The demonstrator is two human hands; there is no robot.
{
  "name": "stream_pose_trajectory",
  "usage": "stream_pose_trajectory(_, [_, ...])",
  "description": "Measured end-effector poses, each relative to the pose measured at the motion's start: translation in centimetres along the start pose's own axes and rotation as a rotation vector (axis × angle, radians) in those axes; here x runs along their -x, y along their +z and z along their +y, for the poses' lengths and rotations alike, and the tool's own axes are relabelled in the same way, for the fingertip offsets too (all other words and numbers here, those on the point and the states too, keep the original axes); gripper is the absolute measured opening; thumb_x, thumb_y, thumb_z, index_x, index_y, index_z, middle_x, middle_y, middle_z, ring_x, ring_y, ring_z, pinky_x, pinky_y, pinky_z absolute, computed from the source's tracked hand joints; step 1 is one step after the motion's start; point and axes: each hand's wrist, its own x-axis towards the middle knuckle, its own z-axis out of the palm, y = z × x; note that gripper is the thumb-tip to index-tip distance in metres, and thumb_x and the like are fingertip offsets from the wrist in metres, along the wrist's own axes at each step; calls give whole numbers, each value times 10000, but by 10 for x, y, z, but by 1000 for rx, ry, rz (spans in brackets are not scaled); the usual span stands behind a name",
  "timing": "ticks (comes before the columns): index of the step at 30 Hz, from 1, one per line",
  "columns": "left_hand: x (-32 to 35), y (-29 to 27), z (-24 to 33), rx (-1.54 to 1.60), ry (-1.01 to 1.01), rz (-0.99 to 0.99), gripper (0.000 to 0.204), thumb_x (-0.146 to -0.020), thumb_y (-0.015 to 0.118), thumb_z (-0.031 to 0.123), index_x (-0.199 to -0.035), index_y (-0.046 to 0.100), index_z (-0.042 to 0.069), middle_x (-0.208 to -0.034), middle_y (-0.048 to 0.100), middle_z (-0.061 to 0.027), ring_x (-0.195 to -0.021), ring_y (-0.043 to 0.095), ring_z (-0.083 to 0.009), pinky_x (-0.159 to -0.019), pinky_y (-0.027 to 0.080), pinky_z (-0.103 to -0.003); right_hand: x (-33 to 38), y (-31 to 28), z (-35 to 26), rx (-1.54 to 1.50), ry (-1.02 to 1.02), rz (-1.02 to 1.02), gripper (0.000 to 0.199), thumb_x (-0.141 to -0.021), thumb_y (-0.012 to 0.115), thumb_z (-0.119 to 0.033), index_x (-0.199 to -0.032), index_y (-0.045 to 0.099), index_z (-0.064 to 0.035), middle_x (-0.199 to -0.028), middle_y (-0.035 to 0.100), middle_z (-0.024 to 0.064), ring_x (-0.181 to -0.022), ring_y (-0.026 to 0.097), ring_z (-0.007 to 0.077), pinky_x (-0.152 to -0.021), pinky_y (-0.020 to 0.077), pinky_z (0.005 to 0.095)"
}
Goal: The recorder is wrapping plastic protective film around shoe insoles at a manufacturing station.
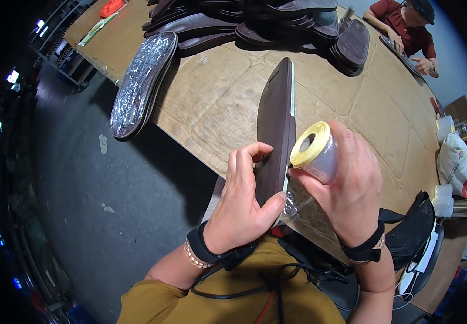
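**Sole held on edge, film roll at its side**

The left hand (239, 202) holds a dark brown sole (275, 129) on edge, its long axis running away from the person over the near rim of the tabletop (228, 102). The grip is clenched on the sole's near end: fingers curl over the left face, and the thumb presses at the lower right edge.

The right hand (347, 186) is clenched around a roll (315, 151) of clear film with a yellow core, held just beside the sole's right face. A strip of film (297, 206) runs from the roll down to the sole's near end, where the left thumb touches it.

Further off on the tabletop, a sole wrapped in shiny film (139, 86) lies at the left edge, partly overhanging the rim. A pile of dark unwrapped soles (255, 24) fills the far side.

At the far right another person in a red top (401, 24) works with both hands on a dark sole. A white bag (457, 164) and white cups (443, 200) stand at the right. The floor (98, 189) to the left is dark grey.
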Motion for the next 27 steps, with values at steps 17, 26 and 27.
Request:
stream_pose_trajectory(17, [-13, -15, -11, 212, -104, -110, 744, -850, 723, 181, -1465, 338, 17, -1426, 404, -189, -1303, 485, -330, -1021, 515, -456, -3, -3, -11, 16, 1, -73, 786, -750, 888, -281, -1391, 509, -28, -1058, 588, 158, -964, 601, 357, -834, 463, 447])
stream_pose_trajectory(26, [-12, -13, -3, 294, -145, -291, 848, -821, 759, 127, -1545, 322, 62, -1572, 372, -141, -1469, 424, -284, -1127, 450, -440, -1, -37, 24, -281, -63, -340, 704, -813, 854, -253, -1354, 504, 32, -1170, 567, 240, -1072, 601, 428, -931, 510, 469])
stream_pose_trajectory(27, [-11, -10, -2, 276, -132, -300, 849, -821, 761, 137, -1548, 328, 65, -1549, 405, -147, -1459, 437, -283, -1121, 456, -436, 0, -39, 29, -300, -63, -361, 710, -802, 885, -271, -1326, 509, 27, -1150, 617, 237, -1051, 651, 426, -900, 545, 451])
